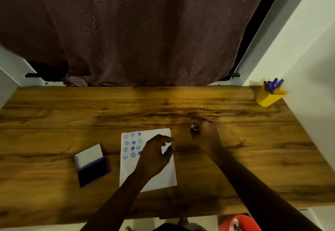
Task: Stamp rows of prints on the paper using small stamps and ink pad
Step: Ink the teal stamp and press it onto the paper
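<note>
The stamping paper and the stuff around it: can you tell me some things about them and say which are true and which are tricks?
1. The paper already has blue prints on it. True.
2. The ink pad lies to the right of the paper. False: it lies to the paper's left, lid open.
3. The left hand is over the paper. True.
4. The yellow pen holder is empty. False: blue pens stick out of it.
5. The right hand is pressing on the ink pad. False: it is over the wooden table, right of the paper, at a small blurry object.
</note>
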`<state>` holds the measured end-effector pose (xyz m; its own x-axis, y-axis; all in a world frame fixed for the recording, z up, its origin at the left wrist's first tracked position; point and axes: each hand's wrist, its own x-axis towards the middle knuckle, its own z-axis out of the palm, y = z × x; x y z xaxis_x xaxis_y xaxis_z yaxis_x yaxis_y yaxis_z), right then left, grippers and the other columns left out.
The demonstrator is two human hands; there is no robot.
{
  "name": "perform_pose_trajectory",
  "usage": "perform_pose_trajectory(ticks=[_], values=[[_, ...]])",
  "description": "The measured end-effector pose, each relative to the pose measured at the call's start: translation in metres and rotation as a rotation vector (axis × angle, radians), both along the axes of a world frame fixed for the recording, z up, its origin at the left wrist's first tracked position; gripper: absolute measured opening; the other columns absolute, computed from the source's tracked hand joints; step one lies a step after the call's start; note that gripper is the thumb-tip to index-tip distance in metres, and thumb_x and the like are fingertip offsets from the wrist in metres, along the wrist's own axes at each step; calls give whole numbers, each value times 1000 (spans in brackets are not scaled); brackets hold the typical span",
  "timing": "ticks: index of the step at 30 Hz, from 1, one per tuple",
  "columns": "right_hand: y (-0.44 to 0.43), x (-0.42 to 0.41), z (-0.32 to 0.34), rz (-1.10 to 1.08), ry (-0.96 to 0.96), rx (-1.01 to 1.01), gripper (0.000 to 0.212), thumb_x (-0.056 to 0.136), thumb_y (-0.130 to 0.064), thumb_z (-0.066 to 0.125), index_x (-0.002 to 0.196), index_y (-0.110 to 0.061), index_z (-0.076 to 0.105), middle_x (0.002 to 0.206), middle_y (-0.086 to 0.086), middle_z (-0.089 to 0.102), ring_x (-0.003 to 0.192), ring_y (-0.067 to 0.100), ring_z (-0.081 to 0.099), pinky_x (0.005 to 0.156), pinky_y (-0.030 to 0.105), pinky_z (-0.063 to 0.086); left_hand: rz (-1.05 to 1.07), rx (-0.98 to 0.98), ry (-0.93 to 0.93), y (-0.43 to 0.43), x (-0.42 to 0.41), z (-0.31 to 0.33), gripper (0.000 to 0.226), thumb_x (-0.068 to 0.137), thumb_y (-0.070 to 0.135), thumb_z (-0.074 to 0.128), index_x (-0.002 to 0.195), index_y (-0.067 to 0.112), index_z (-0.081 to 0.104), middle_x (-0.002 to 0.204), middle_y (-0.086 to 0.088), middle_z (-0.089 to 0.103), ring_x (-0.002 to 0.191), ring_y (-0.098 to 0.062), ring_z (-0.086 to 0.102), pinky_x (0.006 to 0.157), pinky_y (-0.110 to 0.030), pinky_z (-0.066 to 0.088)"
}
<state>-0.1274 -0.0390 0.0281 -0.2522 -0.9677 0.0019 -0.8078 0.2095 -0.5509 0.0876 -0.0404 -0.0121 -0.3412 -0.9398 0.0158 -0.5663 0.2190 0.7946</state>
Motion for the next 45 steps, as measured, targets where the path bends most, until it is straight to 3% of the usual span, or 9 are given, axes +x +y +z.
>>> perform_pose_trajectory(ticks=[8, 17, 21, 25, 29, 33, 38, 42, 45], values=[[-23, -28, -14, 17, 393, 160, 38, 87, -36, 72, 122, -24, 68, 117, 5, 68, 115, 23, 62, 87, 35, 55, -6, 41, -3, 1, -19, -7, 25, 91, 40, 69, 117, 38, 69, 119, 17, 66, 102, -3, 64, 85, -26, 58], [-30, -32, -9, 64, 399, 159, 37, 87, -28, 72, 124, -25, 70, 119, 7, 68, 116, 24, 62, 91, 36, 54, 31, 38, 3, -4, -19, -2, 26, 92, 30, 73, 118, 36, 70, 113, 21, 63, 92, 9, 61, 78, -12, 53], [-28, -21, 5, 26, 146, 35, 28, 91, -33, 72, 118, -29, 74, 106, -4, 77, 93, 16, 72, 71, 24, 50, 82, 41, 88, -10, -15, 9, 35, 94, 25, 73, 129, 27, 66, 119, 13, 68, 94, 4, 67, 81, -15, 59], [-23, -1, 24, 32, -281, -7, 29, 87, -26, 80, 115, -19, 76, 110, -3, 78, 99, 9, 72, 83, 27, 60, 136, 8, 132, -16, -7, 24, 44, 95, 28, 72, 138, 27, 63, 116, 22, 64, 89, 27, 58, 73, 6, 43], [-14, 21, 35, 25, -553, 16, 27, 84, -20, 82, 110, -15, 78, 106, -3, 78, 94, 5, 72, 74, 18, 58, 161, 26, 228, -19, 3, 35, 45, 94, 29, 74, 138, 28, 64, 120, 23, 66, 99, 14, 63, 74, 2, 47], [-4, 43, 39, -9, -848, 92, 22, 83, -15, 82, 105, -12, 78, 91, 3, 80, 70, 4, 73, 57, 17, 55, 174, 37, 318, -16, 18, 39, 40, 92, 23, 76, 131, 22, 71, 120, 13, 74, 103, 10, 67, 79, -3, 50], [2, 64, 36, 0, -1068, 189, 22, 87, -15, 79, 108, -9, 77, 100, 8, 80, 96, 26, 77, 81, 33, 63, 164, 52, 376, -10, 38, 40, 31, 91, 15, 76, 122, 18, 76, 115, 11, 77, 105, 6, 70, 85, -9, 53], [2, 73, 34, 64, -1112, 194, 22, 88, -15, 78, 109, -10, 78, 105, 8, 80, 100, 26, 77, 89, 37, 62, 151, 83, 416, -5, 54, 42, 30, 90, 18, 77, 118, 31, 76, 103, 32, 77, 101, 4, 73, 82, -10, 55], [1, 79, 33, 115, -1143, 214, 25, 87, -11, 78, 112, -8, 78, 110, 9, 79, 104, 25, 76, 90, 35, 61, 172, 106, 460, -5, 65, 43, 29, 90, 20, 78, 119, 25, 78, 107, 15, 81, 101, -12, 76, 88, -33, 63]])
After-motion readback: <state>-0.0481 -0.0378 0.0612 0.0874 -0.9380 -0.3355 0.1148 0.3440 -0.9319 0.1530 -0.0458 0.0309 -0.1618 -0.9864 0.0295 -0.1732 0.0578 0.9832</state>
